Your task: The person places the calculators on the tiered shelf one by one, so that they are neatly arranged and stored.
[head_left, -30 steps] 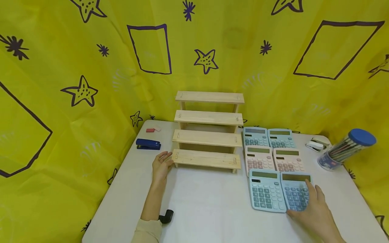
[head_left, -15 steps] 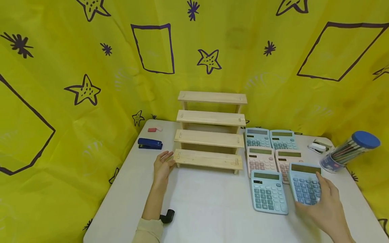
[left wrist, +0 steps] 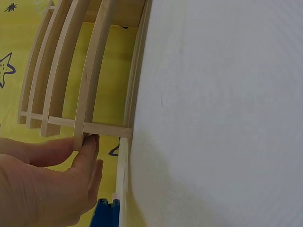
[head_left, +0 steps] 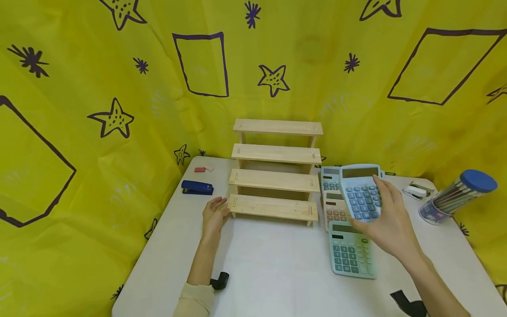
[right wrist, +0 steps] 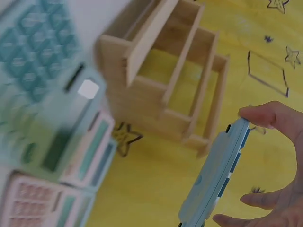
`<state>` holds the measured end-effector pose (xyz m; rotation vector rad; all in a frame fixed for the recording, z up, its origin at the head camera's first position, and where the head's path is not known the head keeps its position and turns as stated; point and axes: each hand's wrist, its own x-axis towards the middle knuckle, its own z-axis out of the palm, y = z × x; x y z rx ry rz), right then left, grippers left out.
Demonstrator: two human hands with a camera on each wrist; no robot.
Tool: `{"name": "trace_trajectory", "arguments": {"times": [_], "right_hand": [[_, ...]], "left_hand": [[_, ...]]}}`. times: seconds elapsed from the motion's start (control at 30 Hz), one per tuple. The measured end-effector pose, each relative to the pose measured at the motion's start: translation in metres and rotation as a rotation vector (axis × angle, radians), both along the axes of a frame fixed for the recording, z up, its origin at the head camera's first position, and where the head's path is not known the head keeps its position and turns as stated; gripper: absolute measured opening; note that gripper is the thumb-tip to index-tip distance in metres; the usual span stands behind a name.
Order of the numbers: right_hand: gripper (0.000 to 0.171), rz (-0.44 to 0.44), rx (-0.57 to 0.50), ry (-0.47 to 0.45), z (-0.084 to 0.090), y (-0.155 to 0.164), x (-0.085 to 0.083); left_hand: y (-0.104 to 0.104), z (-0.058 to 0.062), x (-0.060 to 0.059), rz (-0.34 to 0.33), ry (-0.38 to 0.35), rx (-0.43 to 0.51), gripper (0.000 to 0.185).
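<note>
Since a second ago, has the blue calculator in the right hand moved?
Yes. The calculator has been lifted off the table by the right hand, going up and back toward the wooden rack, over the other calculators.

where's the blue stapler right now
In the head view the blue stapler lies on the table's far left part, left of the wooden stepped shelf, just beyond the left hand.

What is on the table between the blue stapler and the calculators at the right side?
The wooden stepped shelf stands between the blue stapler and the calculators; the left hand touches it. Head view.
</note>
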<state>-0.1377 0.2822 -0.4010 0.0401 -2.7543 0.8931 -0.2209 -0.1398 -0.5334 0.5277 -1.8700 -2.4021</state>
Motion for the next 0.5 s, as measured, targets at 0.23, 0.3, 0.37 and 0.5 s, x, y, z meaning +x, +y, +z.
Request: {"name": "trace_trajectory", "arguments": {"times": [0.23, 0.3, 0.37, 0.5], "right_hand": [[0.125, 0.087, -0.026, 0.052, 0.033, -0.049, -0.049], [0.123, 0.111, -0.041, 0.056, 0.042, -0.063, -0.064], [0.121, 0.133, -0.054, 0.054, 0.052, -0.077, -0.079], [0.119, 0.161, -0.074, 0.036, 0.067, -0.106, -0.112]], "left_hand": [[0.0, 0.0, -0.002, 0.007, -0.002, 0.003, 0.063], [-0.001, -0.001, -0.003, 0.016, -0.009, 0.009, 0.064], [-0.001, -0.001, -0.003, 0.026, -0.011, 0.009, 0.064], [0.0, -0.001, -0.002, 0.042, -0.009, 0.016, 0.064]]}}
